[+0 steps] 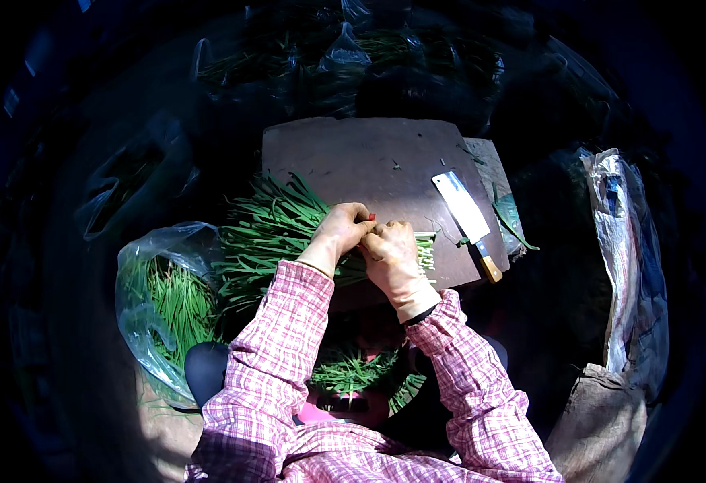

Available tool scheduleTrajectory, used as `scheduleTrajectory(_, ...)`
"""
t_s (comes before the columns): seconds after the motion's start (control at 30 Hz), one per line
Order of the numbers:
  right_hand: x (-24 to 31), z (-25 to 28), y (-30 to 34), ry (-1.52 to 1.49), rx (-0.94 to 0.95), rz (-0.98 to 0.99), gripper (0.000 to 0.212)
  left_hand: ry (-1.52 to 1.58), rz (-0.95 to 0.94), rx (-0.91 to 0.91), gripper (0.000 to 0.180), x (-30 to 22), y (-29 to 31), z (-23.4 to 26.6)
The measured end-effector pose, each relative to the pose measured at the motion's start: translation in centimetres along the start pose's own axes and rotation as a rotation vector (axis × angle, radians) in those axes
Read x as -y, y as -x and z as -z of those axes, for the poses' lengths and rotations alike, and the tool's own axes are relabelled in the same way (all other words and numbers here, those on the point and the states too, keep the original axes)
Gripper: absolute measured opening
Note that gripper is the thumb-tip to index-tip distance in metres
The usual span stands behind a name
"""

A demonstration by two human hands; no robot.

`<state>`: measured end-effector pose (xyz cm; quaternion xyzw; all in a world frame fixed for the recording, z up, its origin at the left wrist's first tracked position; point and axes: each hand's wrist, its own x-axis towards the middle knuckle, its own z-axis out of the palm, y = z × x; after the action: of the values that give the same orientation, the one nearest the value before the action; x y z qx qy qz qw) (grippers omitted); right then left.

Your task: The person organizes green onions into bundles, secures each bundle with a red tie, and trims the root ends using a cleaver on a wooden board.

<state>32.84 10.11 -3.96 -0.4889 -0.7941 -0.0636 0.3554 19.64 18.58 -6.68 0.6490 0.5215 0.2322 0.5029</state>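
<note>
A thick bundle of garlic chives lies on a brown board, green leaves spreading left and pale cut stems pointing right. Both hands meet over its stem end. My left hand is closed in a pinch, and a small red bit shows at its fingertips. My right hand is closed too, its curled fingers resting over the stems against the left fingers. What the fingertips pinch is hidden between them. To the right, a cleaver with a wooden handle lies flat on the board.
The brown board carries a few leaf scraps. A clear plastic bag of chives stands at left. Loose chives lie below, between my arms. A white woven sack stands at right. More bagged greens sit in shadow at the back.
</note>
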Motion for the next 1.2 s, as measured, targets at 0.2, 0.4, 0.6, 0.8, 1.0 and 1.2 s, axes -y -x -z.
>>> scheduleTrajectory(0.2,-1.8,4.1,-1.6,-0.461,0.142,-0.502,0.021,-0.312,0.022,0.036,0.022,-2.2,0.4,0.5)
scheduleTrajectory(0.4,-5.1,1.7,-2.2,-0.551,0.62,-0.765,0.078,-0.268,0.07,0.028,0.023,-2.4,0.4,0.5)
scheduleTrajectory(0.6,-7.0,-0.4,-1.1,-0.657,0.638,-0.737,0.077,-0.329,-0.151,-0.147,0.029,-3.2,2.9,1.0)
scheduleTrajectory(0.8,-5.2,1.3,-2.3,-0.604,0.632,-0.758,0.075,-0.641,-0.581,-0.283,0.026,-2.3,9.4,0.3)
scheduleTrajectory(1.0,-5.2,1.7,-2.5,-0.597,0.656,-0.686,0.057,-0.515,-0.703,-0.454,0.014,-0.1,8.8,-1.3)
scheduleTrajectory(1.2,-3.7,0.3,-2.7,-0.237,0.451,-0.743,0.023,-0.506,-0.672,-0.373,0.016,-1.2,9.1,-1.6)
